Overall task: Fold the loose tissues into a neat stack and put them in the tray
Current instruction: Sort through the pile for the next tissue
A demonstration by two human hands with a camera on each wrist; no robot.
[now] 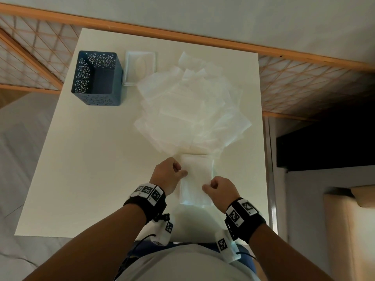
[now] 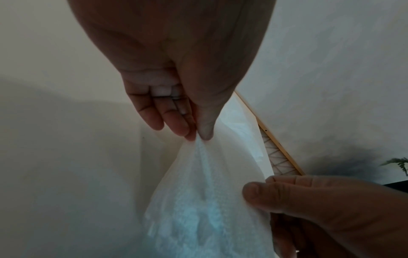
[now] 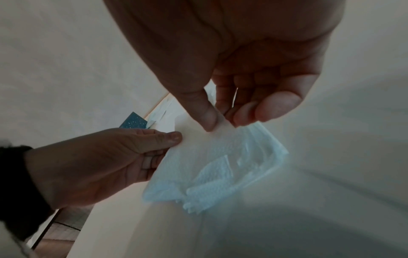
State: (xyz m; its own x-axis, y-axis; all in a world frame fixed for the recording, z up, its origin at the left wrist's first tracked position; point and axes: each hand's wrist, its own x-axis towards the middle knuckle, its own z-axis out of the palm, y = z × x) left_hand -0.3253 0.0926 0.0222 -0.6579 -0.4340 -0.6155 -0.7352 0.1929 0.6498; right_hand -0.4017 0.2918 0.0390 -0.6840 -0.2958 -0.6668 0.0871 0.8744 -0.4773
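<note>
Both hands hold one white tissue [image 1: 195, 179] over the near middle of the table. My left hand [image 1: 183, 172] pinches its left edge between thumb and fingers, and in the left wrist view the left hand [image 2: 202, 137] has the tissue [image 2: 209, 200] hanging below it. My right hand [image 1: 206, 186] pinches the right edge. The right wrist view shows that hand [image 3: 220, 125] on a corner of the tissue [image 3: 209, 165], whose lower part is crumpled. A spread pile of loose tissues [image 1: 190, 104] lies beyond. The dark blue perforated tray [image 1: 97, 78] stands at the back left.
A white tissue-box lid [image 1: 140, 67] lies beside the tray. The white table [image 1: 91, 169] has bare surface on its left half. An orange wooden rail [image 1: 182, 35] and lattice panels run behind the table, and a dark cabinet [image 1: 324, 145] is at the right.
</note>
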